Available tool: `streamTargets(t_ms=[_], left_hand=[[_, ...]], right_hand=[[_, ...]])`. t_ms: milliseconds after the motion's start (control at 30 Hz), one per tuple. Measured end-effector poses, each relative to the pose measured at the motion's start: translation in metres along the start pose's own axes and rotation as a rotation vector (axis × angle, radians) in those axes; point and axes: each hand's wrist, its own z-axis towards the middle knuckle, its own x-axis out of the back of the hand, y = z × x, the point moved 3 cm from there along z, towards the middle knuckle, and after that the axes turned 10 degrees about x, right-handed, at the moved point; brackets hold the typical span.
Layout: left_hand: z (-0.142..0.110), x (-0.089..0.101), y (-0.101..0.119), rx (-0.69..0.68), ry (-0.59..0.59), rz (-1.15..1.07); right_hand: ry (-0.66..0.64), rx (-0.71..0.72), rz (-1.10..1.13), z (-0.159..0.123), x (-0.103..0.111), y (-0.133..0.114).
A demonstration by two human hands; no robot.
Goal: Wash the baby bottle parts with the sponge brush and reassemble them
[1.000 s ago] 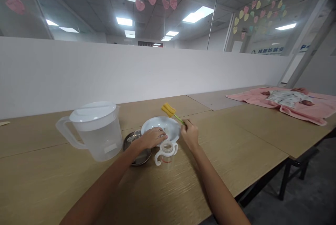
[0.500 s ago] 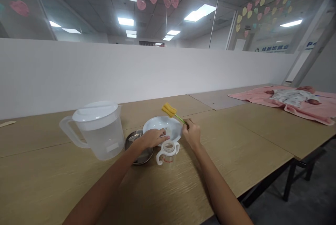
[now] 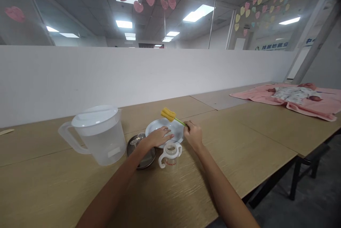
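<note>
My right hand (image 3: pixel 193 135) is closed around the green handle of a bottle brush with a yellow sponge head (image 3: pixel 168 114), which sticks up to the left over a white bowl (image 3: pixel 177 127). My left hand (image 3: pixel 157 137) lies over the near rim of that bowl with its fingers stretched out. Just in front of both hands stands a baby bottle with two white handles (image 3: pixel 169 154), uncapped. A round metal dish (image 3: pixel 141 153) lies under my left wrist.
A clear plastic pitcher with a white lid (image 3: pixel 99 134) stands left of the dish on the wooden table (image 3: pixel 253 142). A baby doll (image 3: pixel 295 93) lies on a pink blanket (image 3: pixel 306 107) far right. A white partition (image 3: pixel 133 75) runs behind the table.
The brush head has tipped slightly lower and to the left. My left hand's fingers have straightened onto the bowl's rim. The view has shifted a little.
</note>
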Motion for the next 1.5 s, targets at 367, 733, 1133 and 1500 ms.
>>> streamTargets(t_ms=[367,733,1133,1500], left_hand=[[-0.002,0.026,-0.014,0.123,0.314,-0.186],[-0.021,0.067,-0.029,0.157,0.409,-1.088],[-0.039,0.091,-0.003,0.135,0.558,-1.174],[-0.077,0.121,-0.008,0.355,0.166,0.131]], right_hand=[[0.043,-0.002,-0.025,-0.002,0.000,0.007],[-0.017,0.056,-0.045,-0.006,-0.004,-0.004],[0.210,0.187,-0.043,-0.010,0.010,-0.006],[0.333,0.267,-0.025,-0.014,0.017,-0.004]])
